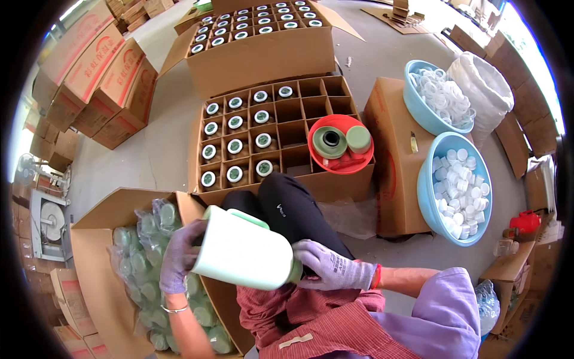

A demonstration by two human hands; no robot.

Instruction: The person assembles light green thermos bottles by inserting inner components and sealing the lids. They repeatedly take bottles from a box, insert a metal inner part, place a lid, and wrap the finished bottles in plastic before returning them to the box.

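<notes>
Across my lap lies a pale mint-green thermos jug with a side handle, tilted sideways. My left hand, in a purple-grey glove, is closed round its wide base end. At the narrower green neck end, my right hand curls its gloved fingers around the rim; some fingertips are hidden behind it. Beyond my knees stands a divided carton with white-topped bottles in several of its cells. On its right corner rests a red basin with a green ring-shaped part and a green cup-like lid.
An open carton at my left holds plastic-bagged green pieces. On the right, one blue basin has white caps, another clear rings. A closed carton carries a yellow cutter. Another full carton stands farther back.
</notes>
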